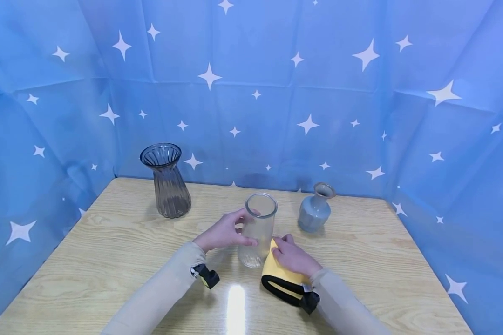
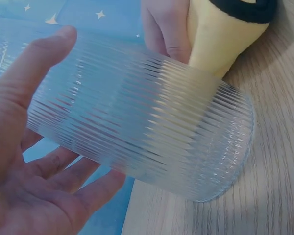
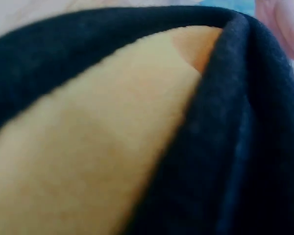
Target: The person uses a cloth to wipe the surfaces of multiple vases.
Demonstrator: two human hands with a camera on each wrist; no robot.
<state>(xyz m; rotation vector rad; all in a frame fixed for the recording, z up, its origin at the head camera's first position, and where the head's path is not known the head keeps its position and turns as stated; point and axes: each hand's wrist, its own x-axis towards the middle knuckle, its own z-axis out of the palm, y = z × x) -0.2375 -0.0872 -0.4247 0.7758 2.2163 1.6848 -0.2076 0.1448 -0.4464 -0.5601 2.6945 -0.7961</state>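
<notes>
A clear ribbed glass vase (image 1: 255, 237) stands upright on the table. My left hand (image 1: 230, 229) is round its left side, thumb across the front and fingers behind. In the left wrist view the thumb and fingers lie on opposite sides of the ribbed glass vase (image 2: 142, 117). Close by on the right, my right hand (image 1: 294, 256) pinches a folded yellow cloth (image 1: 272, 267) with black edging. That cloth overlaps the vase's lower right side. Its folded black edge (image 3: 186, 122) and yellow inside fill the right wrist view, where the right fingers are hidden.
At the back left of the wooden table (image 1: 109, 265) stands a dark, fluted glass vase (image 1: 172, 190) with a flared rim. A small blue-grey vase (image 1: 314, 213) with a brown rim is behind my right hand. Blue star-patterned curtains (image 1: 251, 56) enclose the back and sides.
</notes>
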